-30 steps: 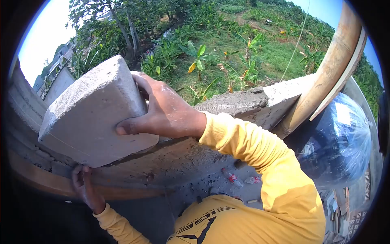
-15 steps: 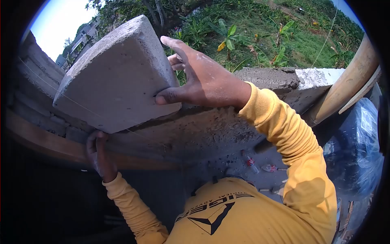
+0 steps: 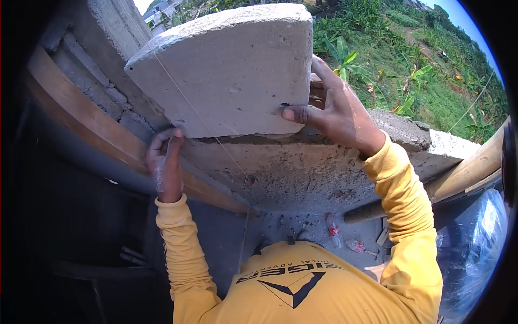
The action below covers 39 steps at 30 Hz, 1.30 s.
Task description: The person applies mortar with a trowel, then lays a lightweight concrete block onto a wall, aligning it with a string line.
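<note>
A thick pale block with a slanted left edge stands on top of the rough wall. My right hand grips its right edge, the thumb on the near face and the fingers round the far side. At the block's lower left corner is my left hand, its fingers bent together with the thumb against the corner. A thin string runs down across the block's face. Dark mortar shows under the block.
A wooden beam runs along the left. Bamboo poles lean at the right above a plastic-wrapped object. A bottle lies on the floor below. Green plants grow beyond the wall.
The view has shifted, and the block now appears farther right and more level along its lower edge. Both hands remain at the block.
</note>
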### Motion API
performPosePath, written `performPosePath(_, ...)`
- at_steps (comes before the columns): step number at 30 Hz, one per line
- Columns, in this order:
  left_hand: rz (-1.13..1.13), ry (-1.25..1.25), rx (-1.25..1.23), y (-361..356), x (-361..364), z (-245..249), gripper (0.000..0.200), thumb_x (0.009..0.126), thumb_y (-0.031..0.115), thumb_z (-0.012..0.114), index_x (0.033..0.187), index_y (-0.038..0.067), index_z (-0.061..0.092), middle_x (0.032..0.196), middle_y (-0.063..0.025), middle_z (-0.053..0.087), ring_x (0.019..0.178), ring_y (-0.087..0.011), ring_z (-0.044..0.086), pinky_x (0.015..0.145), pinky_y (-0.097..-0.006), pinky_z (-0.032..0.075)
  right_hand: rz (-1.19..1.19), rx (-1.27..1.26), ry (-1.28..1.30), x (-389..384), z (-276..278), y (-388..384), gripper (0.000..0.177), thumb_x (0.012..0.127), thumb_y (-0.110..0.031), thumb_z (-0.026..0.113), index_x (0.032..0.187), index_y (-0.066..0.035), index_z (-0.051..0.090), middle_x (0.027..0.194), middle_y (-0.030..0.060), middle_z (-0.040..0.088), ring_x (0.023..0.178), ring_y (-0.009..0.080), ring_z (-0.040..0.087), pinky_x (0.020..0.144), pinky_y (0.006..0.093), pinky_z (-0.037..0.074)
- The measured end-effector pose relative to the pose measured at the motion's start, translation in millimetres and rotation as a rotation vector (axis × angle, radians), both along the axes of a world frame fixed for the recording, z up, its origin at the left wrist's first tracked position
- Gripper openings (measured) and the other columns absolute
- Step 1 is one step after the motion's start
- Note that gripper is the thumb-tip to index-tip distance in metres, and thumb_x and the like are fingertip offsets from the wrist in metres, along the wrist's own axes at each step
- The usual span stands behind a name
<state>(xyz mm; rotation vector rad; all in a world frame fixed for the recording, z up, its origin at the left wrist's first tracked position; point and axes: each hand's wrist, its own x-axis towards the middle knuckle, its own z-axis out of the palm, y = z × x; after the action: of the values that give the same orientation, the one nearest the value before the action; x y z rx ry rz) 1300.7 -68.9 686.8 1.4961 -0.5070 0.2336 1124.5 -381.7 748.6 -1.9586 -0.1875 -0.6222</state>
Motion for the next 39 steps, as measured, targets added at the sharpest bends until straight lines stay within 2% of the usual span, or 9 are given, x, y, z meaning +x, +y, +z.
performPosePath(2,0.026,0.021,-0.004,-1,2,-2,0.023,0.095,0.019,0.083,0.103,-0.001,0.074,0.095,-0.0025,0.071,0.09,-0.0096,0.062,0.086,-0.0255,0.049,0.001,-0.022,-0.003,0,1,1,0.102,0.085,-0.041,0.089,0.16,-0.001,0.034,0.145,0.024,0.06,0.136,0.0369,0.059,0.116,0.0509,0.049)
performPosePath(7,0.029,0.01,0.005,-3,3,-5,0.024,0.096,0.023,0.082,0.104,0.001,0.074,0.095,-0.0026,0.07,0.09,-0.0121,0.063,0.09,-0.0291,0.05,-0.019,-0.023,0.006,0,2,1,0.098,0.084,-0.044,0.089,0.156,0.001,0.041,0.144,0.0232,0.061,0.136,0.0371,0.059,0.114,0.0513,0.051)
performPosePath(10,0.022,0.005,-0.026,-5,5,-5,0.023,0.096,0.022,0.082,0.102,0.001,0.074,0.093,-0.0019,0.07,0.089,-0.0113,0.061,0.087,-0.0278,0.048,-0.072,-0.134,-0.054,2,-4,-2,0.106,0.086,-0.048,0.086,0.162,0.002,0.032,0.133,0.0258,0.069,0.127,0.0365,0.067,0.104,0.0477,0.055)
performPosePath(13,0.031,-0.01,-0.036,-6,7,-6,0.022,0.095,0.02,0.084,0.098,0.0,0.073,0.09,-0.0007,0.069,0.085,-0.009,0.058,0.082,-0.0262,0.046,-0.059,-0.128,-0.072,1,-2,0,0.107,0.086,-0.049,0.086,0.162,0.003,0.031,0.131,0.0258,0.07,0.126,0.0364,0.068,0.104,0.0475,0.056)
performPosePath(17,0.03,0.001,-0.069,-8,3,-3,0.022,0.094,0.019,0.084,0.094,0.0,0.072,0.086,0.0009,0.067,0.082,-0.0075,0.055,0.078,-0.025,0.044,-0.051,-0.11,-0.035,1,0,-1,0.11,0.086,-0.049,0.087,0.162,0.006,0.028,0.132,0.0261,0.069,0.125,0.037,0.068,0.104,0.0477,0.055)
performPosePath(20,0.022,-0.012,-0.042,-4,8,-10,0.02,0.096,0.02,0.081,0.098,0.002,0.073,0.09,-0.0008,0.068,0.088,-0.0105,0.06,0.086,-0.0272,0.047,-0.06,-0.1,-0.007,-1,1,0,0.113,0.086,-0.049,0.087,0.163,0.007,0.026,0.135,0.0265,0.068,0.126,0.037,0.067,0.105,0.0473,0.055)
performPosePath(26,0.023,-0.027,-0.056,-7,5,-8,0.02,0.095,0.015,0.083,0.094,0.0,0.07,0.092,0.0005,0.064,0.087,-0.0079,0.057,0.082,-0.0249,0.046,-0.058,-0.073,0.021,-1,2,0,0.116,0.085,-0.048,0.088,0.164,0.007,0.023,0.14,0.0271,0.064,0.131,0.0373,0.063,0.108,0.0476,0.053)
performPosePath(30,0.02,-0.041,-0.063,-8,8,-11,0.021,0.096,0.015,0.082,0.095,-0.002,0.07,0.092,-0.0001,0.064,0.087,-0.0079,0.057,0.081,-0.0247,0.047,-0.011,0.046,0.059,-4,7,4,0.113,0.086,-0.038,0.089,0.165,0.006,0.021,0.144,0.0262,0.061,0.133,0.0362,0.062,0.11,0.0482,0.052)
performPosePath(39,0.045,-0.024,-0.023,-9,3,-3,0.022,0.096,0.016,0.082,0.095,-0.004,0.071,0.091,0.0004,0.065,0.085,-0.0072,0.057,0.08,-0.0242,0.047,-0.015,-0.008,0.034,-4,10,5,0.108,0.086,-0.037,0.089,0.164,0.004,0.025,0.144,0.0257,0.061,0.134,0.0353,0.061,0.109,0.0493,0.053)
